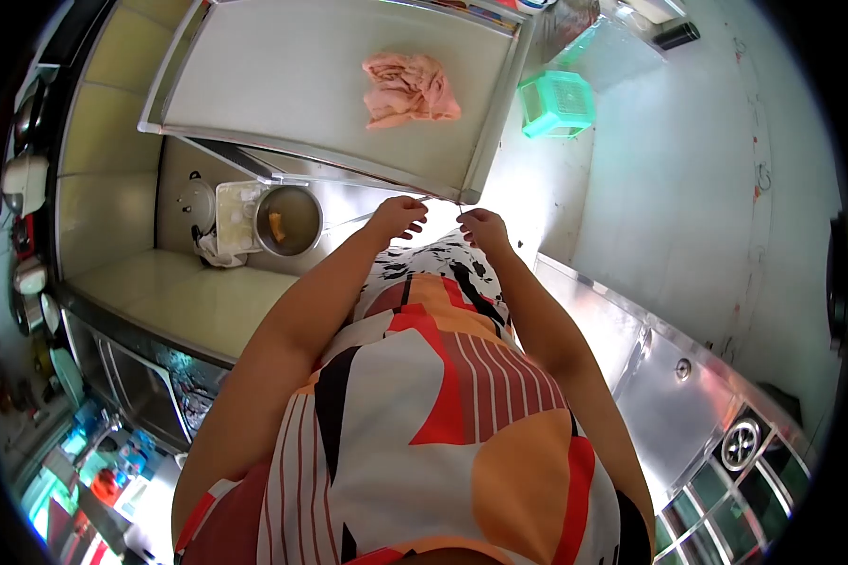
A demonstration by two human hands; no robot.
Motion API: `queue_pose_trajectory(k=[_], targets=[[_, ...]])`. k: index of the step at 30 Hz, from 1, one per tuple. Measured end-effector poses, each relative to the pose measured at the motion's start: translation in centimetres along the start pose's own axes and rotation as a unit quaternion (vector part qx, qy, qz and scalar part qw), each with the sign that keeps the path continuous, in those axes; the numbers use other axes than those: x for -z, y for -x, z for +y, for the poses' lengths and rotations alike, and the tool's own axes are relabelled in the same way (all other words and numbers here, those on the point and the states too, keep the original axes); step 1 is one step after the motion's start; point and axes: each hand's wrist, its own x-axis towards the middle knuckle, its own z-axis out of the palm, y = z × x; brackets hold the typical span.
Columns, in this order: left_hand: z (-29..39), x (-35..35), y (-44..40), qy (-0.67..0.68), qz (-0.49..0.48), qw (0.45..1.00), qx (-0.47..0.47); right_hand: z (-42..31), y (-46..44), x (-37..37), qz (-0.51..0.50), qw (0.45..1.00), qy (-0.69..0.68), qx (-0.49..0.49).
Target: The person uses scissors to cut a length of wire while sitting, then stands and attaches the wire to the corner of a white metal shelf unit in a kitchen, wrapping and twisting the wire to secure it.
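My left hand (400,218) is in front of my body, just below the near edge of a metal-framed white table (283,75). Its fingers are curled, and I cannot make out anything in them. My right hand (481,229) is pinched at the table's near right corner, where a thin dark strand or edge seems to meet the fingertips; what it holds is too small to name. On the tabletop, away from both hands, lies a crumpled pink cloth (408,89). A patterned black-and-white fabric (433,264) shows beneath my hands.
A green plastic basket (558,104) stands right of the table. Down to the left are a metal pot (288,220) with something orange-brown inside, a white tray (236,212) and a lidded pot (195,201). A metal counter (678,377) with a stove runs along the right.
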Motion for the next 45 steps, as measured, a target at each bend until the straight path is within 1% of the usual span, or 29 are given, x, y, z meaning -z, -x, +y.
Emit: queue_pose_trajectory(k=[1, 4, 5, 8, 10, 12, 14, 16, 18, 19, 20, 22, 25, 28, 29, 32, 33, 36, 37, 40, 41, 44, 45], targets=[[-0.1, 1.4, 0.8, -0.006, 0.013, 1.0, 0.002, 0.1, 0.6, -0.8, 0.011, 1.0, -0.014, 0.001], [-1.1, 5.5, 2.1, -0.048, 0.032, 0.998, 0.008, 0.0, 2.2, -3.3, 0.06, 0.991, -0.116, -0.016], [-1.7, 6.6, 2.1, -0.037, 0.031, 0.999, 0.009, 0.2, 2.5, -4.2, 0.08, 0.987, -0.135, -0.011], [-2.3, 8.2, 2.6, -0.061, 0.017, 0.998, 0.011, 0.1, 3.6, -5.5, 0.1, 0.984, -0.146, -0.003], [-3.2, 8.7, 2.1, -0.06, 0.009, 0.998, -0.013, -0.2, 4.1, -5.1, 0.07, 0.994, -0.086, -0.009], [-4.6, 8.9, 1.2, -0.061, 0.012, 0.997, -0.044, 0.1, 4.7, -4.5, 0.05, 0.998, -0.008, 0.023], [-5.1, 8.7, 1.4, -0.036, 0.024, 0.998, -0.054, 1.8, 4.3, -3.4, 0.036, 0.997, 0.057, 0.029], [-4.9, 8.2, 2.9, -0.034, 0.043, 0.997, -0.055, 3.9, 3.6, -1.9, 0.028, 0.995, 0.095, 0.019], [-6.3, 7.9, 3.0, -0.027, 0.053, 0.996, -0.062, 4.9, 3.9, -1.0, 0.034, 0.991, 0.13, -0.006], [-6.5, 7.3, 4.1, -0.016, 0.079, 0.994, -0.069, 6.2, 3.8, -0.2, 0.022, 0.99, 0.137, -0.008], [-8.4, 6.9, 3.3, -0.017, 0.113, 0.987, -0.109, 7.2, 3.5, 0.6, 0.012, 0.989, 0.144, -0.009], [-10.0, 5.7, 4.3, -0.007, 0.141, 0.984, -0.107, 7.5, 3.8, 1.8, -0.033, 0.98, 0.195, -0.03], [-14.0, 2.7, 5.4, -0.052, 0.23, 0.96, -0.151, 7.9, 3.7, 3.6, -0.086, 0.962, 0.258, -0.03], [-18.6, -1.3, 8.6, -0.095, 0.299, 0.944, -0.102, 7.3, 3.0, 4.6, -0.105, 0.928, 0.356, -0.019], [-20.6, -2.6, 9.5, -0.088, 0.307, 0.944, -0.084, 7.2, 2.7, 5.1, -0.131, 0.916, 0.378, -0.008], [-26.9, -6.0, 10.7, -0.049, 0.336, 0.94, 0.018, 6.9, 1.3, 6.3, -0.152, 0.881, 0.447, 0.0], [-27.9, -6.8, 12.6, 0.0, 0.346, 0.938, 0.025, 6.7, 1.3, 6.2, -0.148, 0.876, 0.458, 0.01], [-30.6, -9.0, 16.5, 0.06, 0.442, 0.895, 0.03, 5.9, -0.1, 5.1, -0.177, 0.831, 0.527, 0.03], [-30.8, -9.6, 18.4, 0.139, 0.432, 0.89, 0.043, 5.5, -0.4, 4.2, -0.184, 0.822, 0.537, 0.038], [-32.7, -11.7, 21.1, 0.192, 0.433, 0.875, 0.097, 5.1, 0.2, 0.9, -0.221, 0.825, 0.512, 0.095], [-35.5, -12.5, 19.6, 0.178, 0.452, 0.871, 0.075, 4.9, 1.0, -0.5, -0.231, 0.822, 0.51, 0.102], [-36.5, -13.7, 21.4, 0.197, 0.439, 0.87, 0.104, 5.0, 3.4, -4.4, -0.268, 0.812, 0.504, 0.122], [-37.5, -14.0, 21.5, 0.197, 0.444, 0.87, 0.088, 5.4, 4.4, -5.5, -0.28, 0.807, 0.504, 0.128]])
